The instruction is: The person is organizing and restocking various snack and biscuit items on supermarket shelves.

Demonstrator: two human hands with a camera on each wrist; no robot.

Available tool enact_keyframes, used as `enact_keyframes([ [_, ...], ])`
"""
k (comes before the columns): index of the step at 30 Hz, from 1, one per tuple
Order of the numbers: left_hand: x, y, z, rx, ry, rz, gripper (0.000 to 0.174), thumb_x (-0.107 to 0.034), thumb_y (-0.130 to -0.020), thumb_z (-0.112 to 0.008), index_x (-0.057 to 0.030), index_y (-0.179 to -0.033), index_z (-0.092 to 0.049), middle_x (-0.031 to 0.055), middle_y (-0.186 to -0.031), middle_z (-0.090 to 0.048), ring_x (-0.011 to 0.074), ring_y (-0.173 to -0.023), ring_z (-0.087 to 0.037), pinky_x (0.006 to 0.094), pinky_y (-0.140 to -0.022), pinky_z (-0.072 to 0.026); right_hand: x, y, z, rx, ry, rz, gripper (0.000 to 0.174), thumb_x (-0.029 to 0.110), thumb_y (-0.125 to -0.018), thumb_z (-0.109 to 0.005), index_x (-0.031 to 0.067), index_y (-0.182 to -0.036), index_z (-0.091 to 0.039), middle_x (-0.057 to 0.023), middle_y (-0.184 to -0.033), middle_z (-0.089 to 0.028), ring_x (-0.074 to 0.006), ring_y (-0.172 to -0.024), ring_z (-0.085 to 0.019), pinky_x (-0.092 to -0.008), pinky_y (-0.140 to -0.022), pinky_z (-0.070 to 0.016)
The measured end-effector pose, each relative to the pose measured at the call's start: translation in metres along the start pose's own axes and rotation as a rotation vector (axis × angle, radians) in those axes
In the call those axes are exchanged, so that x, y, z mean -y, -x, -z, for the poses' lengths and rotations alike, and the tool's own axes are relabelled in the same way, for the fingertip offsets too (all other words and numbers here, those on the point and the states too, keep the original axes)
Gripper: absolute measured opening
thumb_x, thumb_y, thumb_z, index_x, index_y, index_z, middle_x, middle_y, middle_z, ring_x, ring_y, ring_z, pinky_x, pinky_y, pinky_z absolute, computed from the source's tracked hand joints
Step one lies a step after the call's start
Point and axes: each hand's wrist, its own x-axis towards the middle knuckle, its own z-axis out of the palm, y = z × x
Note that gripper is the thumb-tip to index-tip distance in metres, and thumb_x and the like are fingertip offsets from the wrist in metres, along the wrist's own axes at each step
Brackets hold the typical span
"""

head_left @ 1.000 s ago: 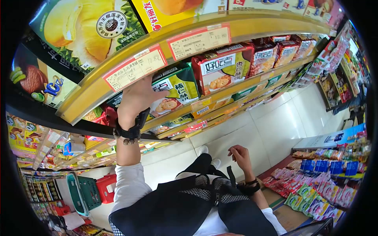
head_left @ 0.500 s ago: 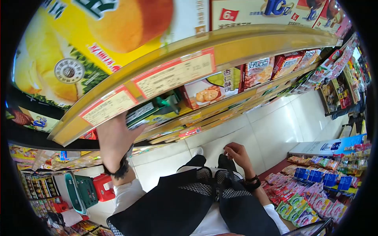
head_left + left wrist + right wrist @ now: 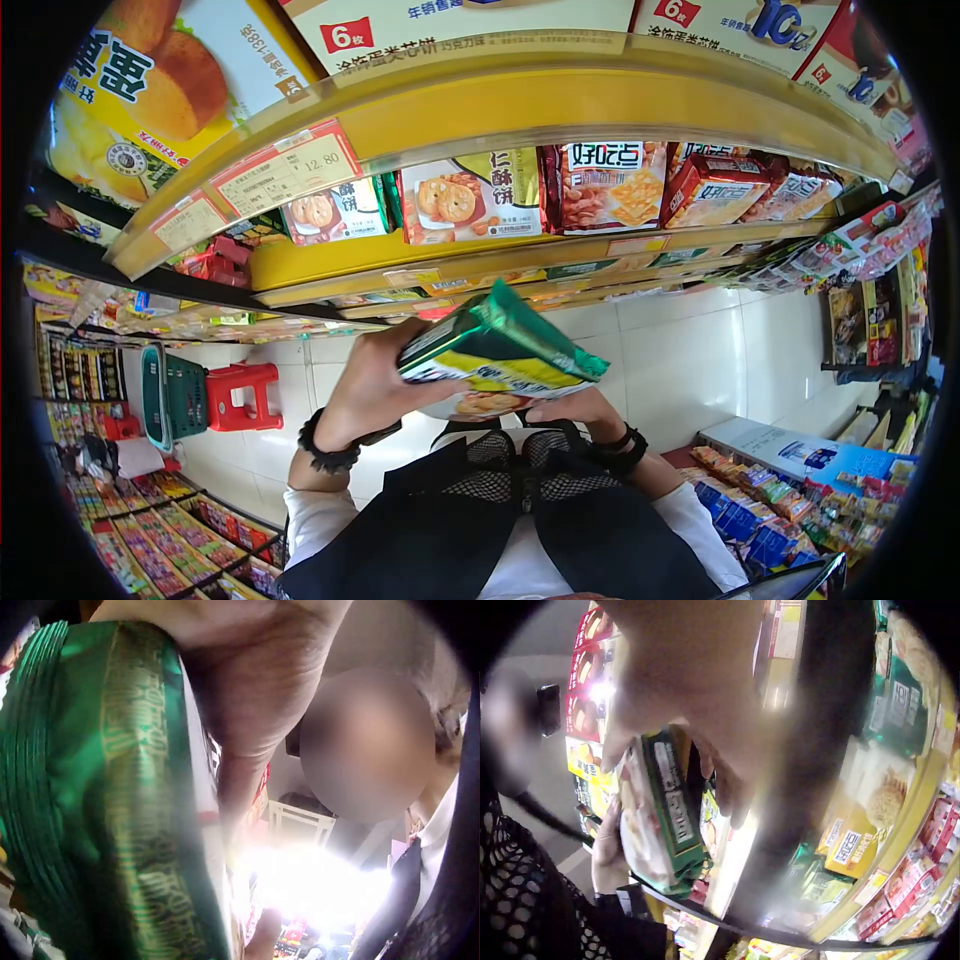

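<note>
A green snack package (image 3: pixel 500 350) with cookies pictured on its front is held above the torso. My left hand (image 3: pixel 375 385) grips its left end, thumb across the front. At the package's lower right edge is my right hand (image 3: pixel 585 408), partly hidden behind it. In the left wrist view the package (image 3: pixel 142 795) fills the left side below the left hand (image 3: pixel 255 667). The right wrist view has the right hand (image 3: pixel 697 682) over one end of the package (image 3: pixel 660 817), thumb and relaxed fingers spread on either side, and the left hand (image 3: pixel 609 851) at the package's side.
Shelves with a yellow edge (image 3: pixel 600 95) run across the top, holding boxed cakes and red cookie packs (image 3: pixel 610 185). At left a green basket (image 3: pixel 175 400) stands beside a red stool (image 3: pixel 242 397). Bagged snacks (image 3: pixel 760 500) lie at lower right. Pale floor tiles lie between.
My left hand has drawn the green package out from the shelf and down to the front of the torso. The right hand has come up to the package. The head view has shifted right along the shelf.
</note>
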Motion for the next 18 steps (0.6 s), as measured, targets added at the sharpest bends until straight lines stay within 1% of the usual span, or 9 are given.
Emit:
enact_keyframes([
  [1,0.0,-0.006,-0.009,0.007,0.008,-0.04,0.048,-0.022,-0.063,-0.079,0.0028,-0.098,-0.058,0.0158,-0.081,-0.064,0.0238,-0.074,-0.064,0.0302,-0.066,-0.0487,-0.007,0.006,0.004,0.008,-0.002,-0.008,0.062,-0.001,-0.071,-0.07,0.0014,-0.125,-0.042,-0.012,-0.129,-0.044,-0.0159,-0.114,-0.045,-0.0324,-0.085,-0.0472],
  [4,0.001,-0.02,-0.029,0.049,0.089,0.028,0.047,-0.025,-0.067,-0.076,0.0043,-0.099,-0.058,0.0164,-0.084,-0.063,0.0263,-0.074,-0.063,0.0313,-0.067,-0.0485,-0.019,0.012,0.014,-0.238,-0.054,-0.025,0.053,-0.001,-0.073,-0.067,-0.0002,-0.122,-0.045,-0.0098,-0.112,-0.057,-0.0164,-0.099,-0.055,-0.0303,-0.081,-0.0487],
  [7,-0.003,-0.036,-0.021,0.11,0.019,-0.043,0.04,-0.026,-0.074,-0.071,0.0028,-0.097,-0.059,0.016,-0.088,-0.063,0.0257,-0.078,-0.063,0.0311,-0.069,-0.0485,-0.02,0.017,0.024,-0.314,-0.152,-0.014,0.051,0.002,-0.074,-0.066,0.0002,-0.121,-0.045,-0.01,-0.112,-0.057,-0.0166,-0.099,-0.055,-0.0302,-0.082,-0.0484],
  [9,0.0,-0.055,-0.003,-0.084,0.016,-0.167,0.029,-0.024,-0.077,-0.067,-0.0029,-0.096,-0.061,0.0128,-0.092,-0.062,0.0273,-0.079,-0.062,0.0321,-0.07,-0.0486,-0.021,0.022,0.028,-0.365,-0.169,-0.033,0.052,0.004,-0.073,-0.066,0.0005,-0.121,-0.044,-0.0106,-0.113,-0.056,-0.0184,-0.1,-0.055,-0.0315,-0.085,-0.0473],
  [11,-0.017,-0.08,0.019,-0.221,-0.201,-0.322,0.026,-0.015,-0.076,-0.067,0.0018,-0.095,-0.061,0.0131,-0.093,-0.063,0.0211,-0.082,-0.061,0.0294,-0.074,-0.0461,-0.017,0.024,0.03,-0.403,-0.303,-0.037,0.054,0.003,-0.073,-0.065,0.0005,-0.122,-0.043,-0.0113,-0.115,-0.055,-0.0203,-0.103,-0.055,-0.0337,-0.088,-0.0456],
  [13,-0.026,-0.11,0.025,-0.409,-0.559,-0.337,0.025,-0.016,-0.075,-0.068,0.002,-0.091,-0.062,0.0132,-0.091,-0.063,0.0207,-0.081,-0.06,0.0301,-0.072,-0.046,-0.019,0.031,0.037,-0.388,-0.348,-0.065,0.056,0.002,-0.073,-0.065,0.0008,-0.123,-0.042,-0.0118,-0.117,-0.054,-0.0219,-0.106,-0.053,-0.0359,-0.091,-0.0439],
  [15,-0.019,-0.143,0.029,-0.319,-0.13,-0.169,0.034,-0.021,-0.073,-0.071,0.0015,-0.096,-0.06,0.0136,-0.091,-0.062,0.0228,-0.08,-0.059,0.0324,-0.071,-0.0459,-0.026,0.037,0.045,-0.371,-0.302,-0.048,0.056,0.003,-0.073,-0.064,0.0008,-0.124,-0.041,-0.0121,-0.119,-0.053,-0.0222,-0.108,-0.052,-0.0365,-0.093,-0.0426],
  [17,-0.021,-0.157,0.033,-0.304,-0.14,-0.171,0.034,-0.021,-0.073,-0.071,0.0015,-0.096,-0.06,0.0136,-0.091,-0.062,0.0229,-0.08,-0.059,0.0325,-0.071,-0.0459,-0.027,0.038,0.043,-0.388,-0.298,-0.026,0.056,0.003,-0.073,-0.064,0.0011,-0.124,-0.041,-0.0118,-0.119,-0.052,-0.022,-0.108,-0.052,-0.0366,-0.093,-0.0427],
  [18,-0.023,-0.165,0.033,-0.288,-0.152,-0.168,0.035,-0.021,-0.073,-0.071,0.0015,-0.096,-0.06,0.0137,-0.092,-0.062,0.023,-0.08,-0.059,0.0326,-0.071,-0.0459,-0.029,0.039,0.043,-0.441,-0.264,-0.03,0.058,0.008,-0.073,-0.066,0.0007,-0.124,-0.04,-0.013,-0.118,-0.053,-0.0237,-0.106,-0.054,-0.0375,-0.091,-0.0447],
])
